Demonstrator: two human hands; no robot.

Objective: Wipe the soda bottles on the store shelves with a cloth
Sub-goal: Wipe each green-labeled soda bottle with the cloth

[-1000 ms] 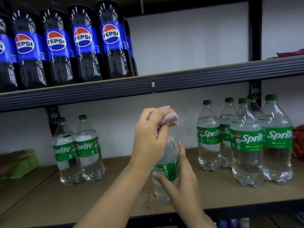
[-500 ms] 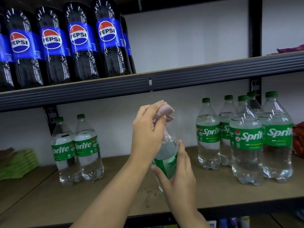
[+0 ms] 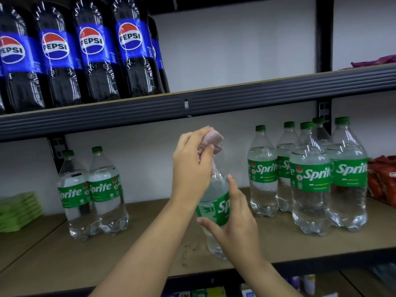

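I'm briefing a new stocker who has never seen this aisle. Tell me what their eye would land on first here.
At centre, the left hand grips a crumpled pale pink cloth over the top of a clear plastic Sprite bottle with a green label, while the right hand steadies its body. On the upper shelf at left stands a row of dark Pepsi bottles with blue labels. A cluster of matching Sprite bottles stands at right on the wooden lower shelf.

Glossy clear plastic Sprite bottle [image 3: 214,202], soft pale cloth [image 3: 211,139], matt brown board shelf [image 3: 150,254], ribbed dark metal edge [image 3: 257,97].
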